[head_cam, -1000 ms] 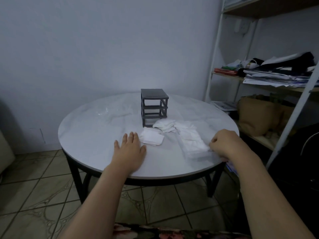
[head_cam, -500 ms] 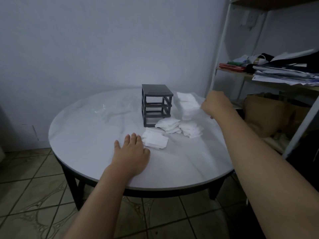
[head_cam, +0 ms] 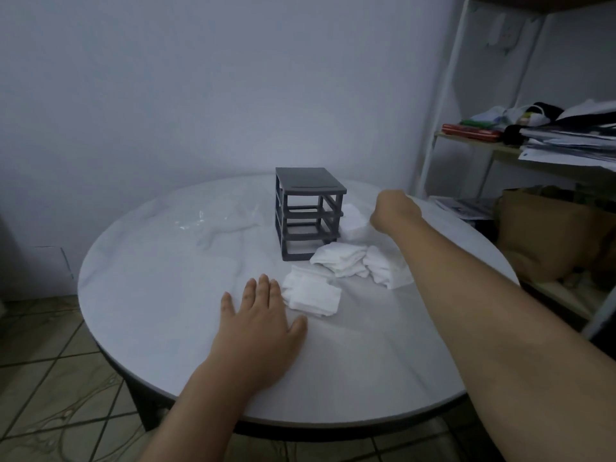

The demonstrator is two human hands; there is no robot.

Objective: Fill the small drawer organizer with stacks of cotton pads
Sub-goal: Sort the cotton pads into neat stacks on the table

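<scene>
Ahead, right hand (head_cam: 395,211) round pad stack (head_cam: 353,222)

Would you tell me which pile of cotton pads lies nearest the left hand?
The frontmost pile of white cotton pads, right beside the left hand; the others sit farther back.

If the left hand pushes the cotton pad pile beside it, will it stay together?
Probably not: the pile lies fanned and uneven, so pads would likely slide apart. They look thin and soft, so they may crumple, not shift whole.
</scene>
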